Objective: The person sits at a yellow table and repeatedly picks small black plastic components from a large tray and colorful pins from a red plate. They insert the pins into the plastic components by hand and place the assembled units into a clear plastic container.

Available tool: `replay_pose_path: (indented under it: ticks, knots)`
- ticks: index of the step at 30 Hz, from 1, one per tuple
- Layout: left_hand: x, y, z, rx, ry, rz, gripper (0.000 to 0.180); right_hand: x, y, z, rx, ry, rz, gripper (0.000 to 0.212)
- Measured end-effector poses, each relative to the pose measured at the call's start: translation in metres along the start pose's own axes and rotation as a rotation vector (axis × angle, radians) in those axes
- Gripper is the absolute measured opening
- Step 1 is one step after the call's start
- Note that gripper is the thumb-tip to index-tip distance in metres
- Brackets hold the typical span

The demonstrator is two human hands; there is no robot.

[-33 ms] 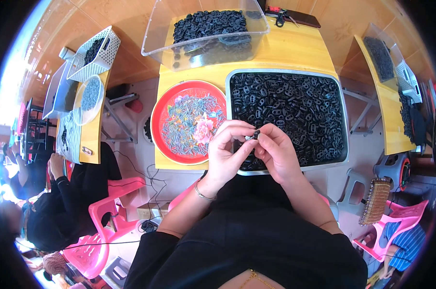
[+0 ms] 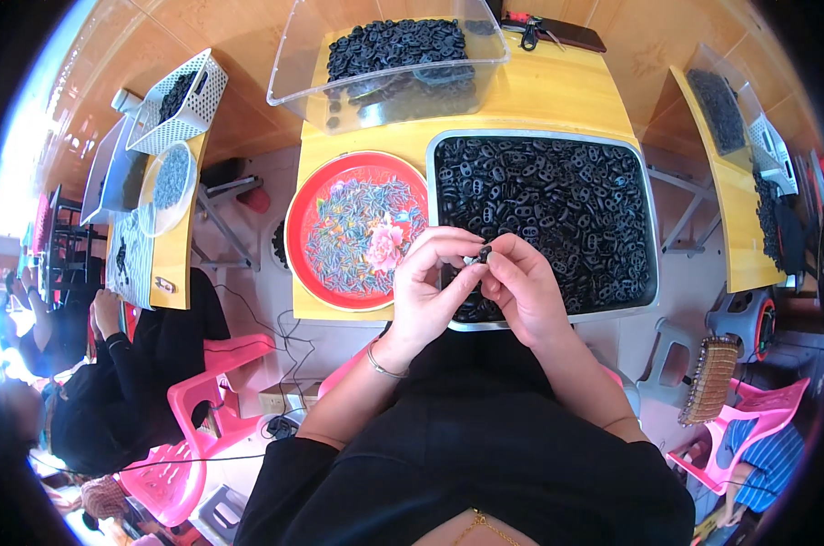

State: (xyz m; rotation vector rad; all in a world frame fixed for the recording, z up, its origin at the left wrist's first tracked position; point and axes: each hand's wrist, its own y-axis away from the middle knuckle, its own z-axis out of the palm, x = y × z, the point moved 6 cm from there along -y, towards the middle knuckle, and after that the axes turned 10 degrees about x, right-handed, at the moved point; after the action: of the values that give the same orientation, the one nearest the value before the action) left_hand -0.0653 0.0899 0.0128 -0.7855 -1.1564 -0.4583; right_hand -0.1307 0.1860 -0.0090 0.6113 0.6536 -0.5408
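Clip (image 2: 483, 254) pinched between both hands; left hand (image 2: 427, 287) fingertips clamped on it, right hand (image 2: 521, 287) steadied. Kept it over tray (image 2: 650, 237).

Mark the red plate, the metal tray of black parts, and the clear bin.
red plate (image 2: 295, 238), head view, bare left rim
metal tray (image 2: 650, 227), head view, right rim
clear bin (image 2: 295, 68), head view, left wall

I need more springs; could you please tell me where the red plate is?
Head view: red plate sits left of the metal tray, near the left hand.
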Motion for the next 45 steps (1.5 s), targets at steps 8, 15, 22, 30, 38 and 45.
replay_pose_path:
  ticks: [8, 15, 22, 30, 38, 45]
  knots:
    - [0.0, 0.001, 0.0, -0.042, 0.222, -0.074, 0.018, 0.0, 0.003, 0.001, -0.056, 0.15, -0.044, 0.007]
    - [-0.001, -0.001, -0.009, 0.003, 0.213, -0.271, 0.013, -0.051, 0.006, 0.016, -0.068, 0.88, -0.669, 0.017]
    - [-0.01, 0.003, -0.012, -0.259, -0.014, -0.413, 0.016, -0.061, 0.013, 0.054, -0.413, 1.205, -0.959, 0.02]
    - [-0.004, 0.001, -0.012, -0.101, 0.138, -0.416, 0.007, -0.066, 0.003, 0.042, -0.351, 1.141, -0.777, 0.013]
    - [-0.004, 0.002, -0.013, -0.033, 0.167, -0.455, 0.008, -0.063, 0.002, 0.033, -0.224, 1.091, -0.761, 0.01]
    - [-0.005, 0.004, -0.013, -0.042, 0.133, -0.422, 0.008, -0.061, 0.007, 0.037, -0.2, 1.186, -0.983, 0.014]
